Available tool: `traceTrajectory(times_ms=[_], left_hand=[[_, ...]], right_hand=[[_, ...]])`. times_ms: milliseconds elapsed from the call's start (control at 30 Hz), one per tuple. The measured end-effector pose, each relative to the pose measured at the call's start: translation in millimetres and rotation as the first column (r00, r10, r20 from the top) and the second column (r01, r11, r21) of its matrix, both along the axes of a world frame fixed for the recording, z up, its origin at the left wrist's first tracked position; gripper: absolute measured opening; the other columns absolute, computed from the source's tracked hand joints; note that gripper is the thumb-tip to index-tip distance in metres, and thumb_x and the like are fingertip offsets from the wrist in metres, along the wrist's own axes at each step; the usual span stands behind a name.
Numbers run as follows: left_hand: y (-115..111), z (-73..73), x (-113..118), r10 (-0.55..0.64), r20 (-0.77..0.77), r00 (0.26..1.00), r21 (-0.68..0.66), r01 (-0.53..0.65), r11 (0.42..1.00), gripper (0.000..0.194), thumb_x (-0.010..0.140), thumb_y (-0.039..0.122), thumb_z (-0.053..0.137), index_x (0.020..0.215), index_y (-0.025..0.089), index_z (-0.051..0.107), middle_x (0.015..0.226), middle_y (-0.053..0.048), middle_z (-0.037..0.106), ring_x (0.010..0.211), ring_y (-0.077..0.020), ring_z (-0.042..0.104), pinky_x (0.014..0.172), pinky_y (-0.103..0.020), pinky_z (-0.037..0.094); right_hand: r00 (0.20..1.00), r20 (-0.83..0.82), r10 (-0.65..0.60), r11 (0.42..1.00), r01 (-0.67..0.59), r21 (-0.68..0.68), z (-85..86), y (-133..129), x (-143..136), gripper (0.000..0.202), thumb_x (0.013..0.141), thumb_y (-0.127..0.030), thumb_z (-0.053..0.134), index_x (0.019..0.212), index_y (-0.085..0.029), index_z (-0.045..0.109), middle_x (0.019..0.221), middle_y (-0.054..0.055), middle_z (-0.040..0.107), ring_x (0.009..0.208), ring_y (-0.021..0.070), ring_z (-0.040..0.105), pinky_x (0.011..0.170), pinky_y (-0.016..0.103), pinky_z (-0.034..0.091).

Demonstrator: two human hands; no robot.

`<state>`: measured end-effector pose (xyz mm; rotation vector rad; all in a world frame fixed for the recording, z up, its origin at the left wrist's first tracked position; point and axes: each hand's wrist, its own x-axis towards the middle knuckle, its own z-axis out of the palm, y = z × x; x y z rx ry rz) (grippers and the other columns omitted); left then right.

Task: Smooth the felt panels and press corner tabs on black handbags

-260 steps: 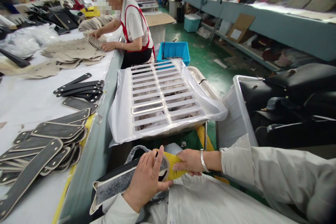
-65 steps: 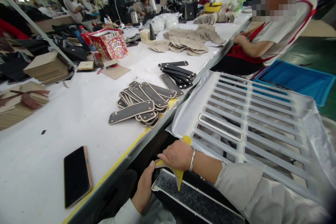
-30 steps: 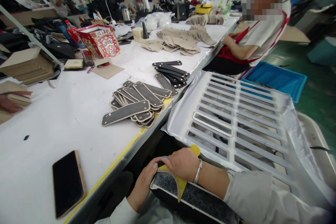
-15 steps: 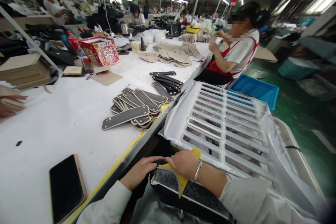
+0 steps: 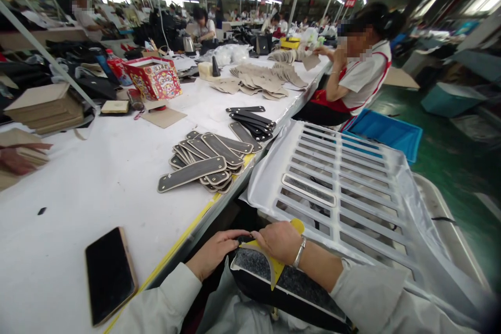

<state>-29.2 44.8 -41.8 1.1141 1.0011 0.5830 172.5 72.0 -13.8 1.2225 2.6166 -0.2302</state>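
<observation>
A long dark block (image 5: 297,282) with a pale rim lies across my lap. Over its left end curves a yellow-backed strip (image 5: 277,270) with a grey-beige face. My right hand (image 5: 279,242), with a silver bangle at the wrist, is closed on the yellow strip near the block's far edge. My left hand (image 5: 219,251) reaches to the block's left corner, its fingertips pressed there close to my right thumb; what lies under them is too small to tell. On the table (image 5: 117,177), grey strips with beige edges (image 5: 195,172) lie in a pile.
A phone (image 5: 110,275) lies at the table's near edge. A white slatted rack (image 5: 338,188) stands on the right, holding one strip (image 5: 309,189). Black strips (image 5: 252,121) and a red box (image 5: 154,81) sit farther back. A co-worker (image 5: 358,70) sits beyond the rack; another person's hand (image 5: 19,159) shows far left.
The view has shifted slightly, so the table things appear farther right. Both my hands keep nearly the same hold at the block. The co-worker's near hand has risen toward the face.
</observation>
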Motion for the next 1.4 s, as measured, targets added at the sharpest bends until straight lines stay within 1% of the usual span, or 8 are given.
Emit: traceTrajectory(times_ms=[233,467,767,900,1067,1267,1333,1400], left_hand=[[-9.6,7.6,13.1,0.119,-0.185,0.975,0.121,-0.097,0.988,0.043,0.074,0.020,0.041,0.108,0.016,0.067,0.107,-0.005,0.068,0.101,-0.0222,0.059,0.091,-0.033,0.043],[-19.1,9.5,7.8,0.125,0.082,0.989,-0.063,-0.120,0.991,0.043,0.081,0.032,0.049,0.119,0.016,0.059,0.117,-0.007,0.064,0.108,-0.0237,0.057,0.096,-0.036,0.041],[-12.9,10.8,7.1,0.114,0.018,0.993,-0.054,-0.113,0.992,0.040,0.074,0.025,0.051,0.110,0.017,0.065,0.112,-0.005,0.067,0.098,-0.0225,0.061,0.091,-0.033,0.044],[-14.6,12.2,14.0,0.174,-0.029,0.984,-0.032,-0.175,0.984,0.040,0.071,0.021,0.050,0.106,0.016,0.068,0.101,-0.005,0.070,0.095,-0.0233,0.061,0.088,-0.033,0.044],[-19.2,3.7,7.6,0.181,0.027,0.983,-0.052,-0.180,0.982,0.039,0.075,0.026,0.050,0.110,0.019,0.066,0.115,-0.005,0.065,0.111,-0.0239,0.055,0.095,-0.033,0.040],[-14.6,-20.5,0.8,0.136,0.147,0.980,-0.117,-0.119,0.986,0.043,0.080,0.041,0.054,0.115,0.017,0.063,0.110,-0.008,0.067,0.106,-0.0248,0.058,0.092,-0.035,0.042],[-11.9,-21.2,2.9,0.134,0.154,0.979,-0.098,-0.120,0.988,0.041,0.078,0.039,0.060,0.112,0.016,0.065,0.102,-0.008,0.070,0.098,-0.0245,0.060,0.090,-0.035,0.043],[-11.2,-19.8,4.9,0.145,0.144,0.979,-0.065,-0.137,0.989,0.038,0.078,0.038,0.062,0.107,0.015,0.067,0.097,-0.008,0.070,0.094,-0.0242,0.061,0.090,-0.036,0.042]], right_hand=[[0.997,0.080,0.002,1.000,-0.001,-0.011,11.1,-7.7,-1.6,0.043,0.097,-0.039,0.028,0.099,-0.018,0.066,0.080,0.009,0.069,0.073,0.0248,0.066,0.057,0.032,0.045],[0.996,0.020,-0.091,0.995,0.091,0.037,5.7,-13.9,2.6,0.051,0.098,-0.039,0.023,0.084,-0.017,0.066,0.077,0.008,0.069,0.074,0.0234,0.066,0.058,0.030,0.045],[0.966,-0.039,-0.254,0.965,0.256,0.056,-3.8,-28.1,30.5,0.054,0.098,-0.041,0.021,0.083,-0.019,0.068,0.077,0.009,0.070,0.073,0.0220,0.067,0.060,0.028,0.042],[0.956,-0.022,-0.292,0.953,0.293,0.082,5.9,-34.0,27.5,0.056,0.098,-0.043,0.021,0.079,-0.020,0.068,0.075,0.008,0.070,0.071,0.0235,0.066,0.060,0.030,0.044],[0.941,-0.095,-0.325,0.945,0.325,-0.021,21.8,-44.7,32.0,0.043,0.097,-0.036,0.027,0.096,-0.016,0.065,0.082,0.013,0.068,0.074,0.0241,0.065,0.063,0.033,0.046],[0.669,-0.442,-0.598,0.782,0.367,-0.504,33.5,-76.3,72.1,0.050,0.095,-0.046,0.023,0.081,-0.018,0.062,0.078,0.008,0.064,0.074,0.0196,0.059,0.071,0.033,0.048],[0.537,-0.464,-0.704,0.681,0.326,-0.656,34.4,-93.0,80.9,0.045,0.091,-0.052,0.034,0.084,-0.018,0.062,0.083,0.007,0.064,0.080,0.0202,0.059,0.075,0.033,0.049],[0.324,-0.448,-0.833,0.519,0.179,-0.836,31.0,-111.7,83.5,0.038,0.083,-0.054,0.051,0.090,-0.018,0.062,0.088,0.006,0.065,0.083,0.0206,0.060,0.079,0.034,0.049]])
